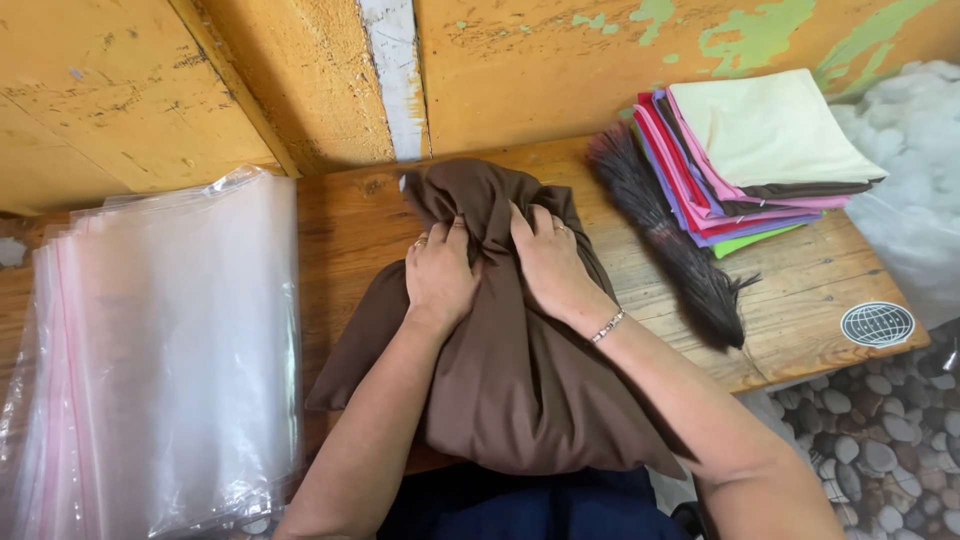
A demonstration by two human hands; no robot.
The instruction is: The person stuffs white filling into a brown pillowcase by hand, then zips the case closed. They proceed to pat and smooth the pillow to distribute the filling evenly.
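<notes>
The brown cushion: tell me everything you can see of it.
The brown cushion is a plain dark-brown fabric cover, plump at the near end and loose and gathered at the far end. It lies on the wooden table, its near end overhanging the edge. The left hand and the right hand press and grip its bunched fabric.

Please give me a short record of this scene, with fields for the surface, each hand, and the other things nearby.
surface: wooden table against a yellow wall with peeling paint
left hand: presses and grips the brown fabric cover
right hand: grips the same cover beside the left hand; bracelet on the wrist
cover: bulging, seems partly stuffed
left side: stack of clear plastic bags
right side: pile of folded coloured fabric covers, dark feather duster
far right: white stuffing
</notes>
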